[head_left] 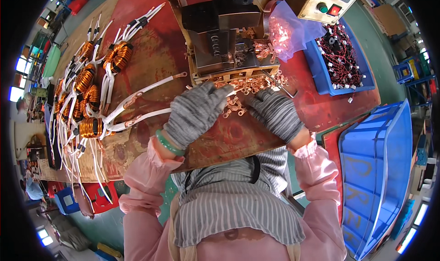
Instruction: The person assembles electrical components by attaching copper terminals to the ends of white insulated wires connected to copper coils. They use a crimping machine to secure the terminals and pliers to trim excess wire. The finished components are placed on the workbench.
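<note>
My left hand [196,111], in a grey knitted glove, is closed around a white wire lead [158,112]. That lead runs from a copper-wound ring coil [90,127] on the left, and its pale end shows past my fingertips. Another white lead from the coil, tipped with a copper ring terminal [184,74], lies behind my left hand. My gloved right hand [276,114] has its fingers bent together at the edge of a pile of loose copper ring terminals [234,107]; what its fingertips hold is hidden. Both hands are just in front of a dark press machine [220,23].
Several more coils [118,57] with white leads lie at the left. An L-shaped hex key [282,85] rests by the press. Right of it are a plastic bag of terminals [293,29], a control box [326,5], a blue bin [316,68] of red-black wires and a large blue crate [366,169].
</note>
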`<state>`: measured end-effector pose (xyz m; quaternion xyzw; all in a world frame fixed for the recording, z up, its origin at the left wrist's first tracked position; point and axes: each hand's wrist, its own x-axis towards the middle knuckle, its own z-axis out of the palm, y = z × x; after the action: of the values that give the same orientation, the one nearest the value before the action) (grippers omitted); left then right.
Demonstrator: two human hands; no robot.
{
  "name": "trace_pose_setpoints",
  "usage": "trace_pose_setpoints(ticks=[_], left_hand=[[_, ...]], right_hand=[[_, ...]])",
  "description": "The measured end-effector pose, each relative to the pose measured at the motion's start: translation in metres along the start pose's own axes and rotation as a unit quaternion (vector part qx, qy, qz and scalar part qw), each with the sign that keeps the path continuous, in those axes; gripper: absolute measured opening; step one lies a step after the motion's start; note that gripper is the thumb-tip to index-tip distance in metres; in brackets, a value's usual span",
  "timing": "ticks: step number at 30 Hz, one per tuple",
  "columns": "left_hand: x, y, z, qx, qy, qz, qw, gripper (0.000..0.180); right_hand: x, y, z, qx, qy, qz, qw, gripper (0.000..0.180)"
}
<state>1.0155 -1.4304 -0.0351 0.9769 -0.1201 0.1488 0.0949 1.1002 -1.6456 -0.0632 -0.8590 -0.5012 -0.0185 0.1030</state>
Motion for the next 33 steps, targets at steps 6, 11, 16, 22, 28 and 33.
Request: trace_pose_setpoints(ticks=[6, 11, 16, 22, 28, 33], left_hand=[[0.018, 0.003, 0.013, 0.026, -0.003, 0.018, 0.999, 0.034], [0.022, 0.005, 0.007, 0.053, -0.022, 0.023, 0.998, 0.033], [0.025, 0.010, -0.001, 0.093, -0.062, 0.055, 0.992, 0.031], [0.017, 0.004, 0.000, -0.008, -0.015, 0.055, 0.998, 0.031], [0.001, -0.012, -0.009, -0.091, 0.025, 0.068, 0.993, 0.033], [-0.004, -0.011, -0.018, -0.061, -0.035, 0.069, 0.995, 0.033]], right_hand=[[0.005, 0.000, 0.017, 0.014, -0.020, -0.019, 1.000, 0.022], [0.001, -0.004, 0.001, 0.022, -0.035, -0.023, 0.999, 0.027], [-0.002, -0.006, 0.005, 0.055, -0.018, -0.066, 0.996, 0.022], [-0.006, -0.004, 0.026, -0.006, -0.023, -0.112, 0.993, 0.018], [-0.005, 0.001, -0.004, 0.155, 0.086, -0.059, 0.982, 0.019], [-0.005, 0.005, -0.022, 0.653, 0.051, 0.180, 0.734, 0.022]])
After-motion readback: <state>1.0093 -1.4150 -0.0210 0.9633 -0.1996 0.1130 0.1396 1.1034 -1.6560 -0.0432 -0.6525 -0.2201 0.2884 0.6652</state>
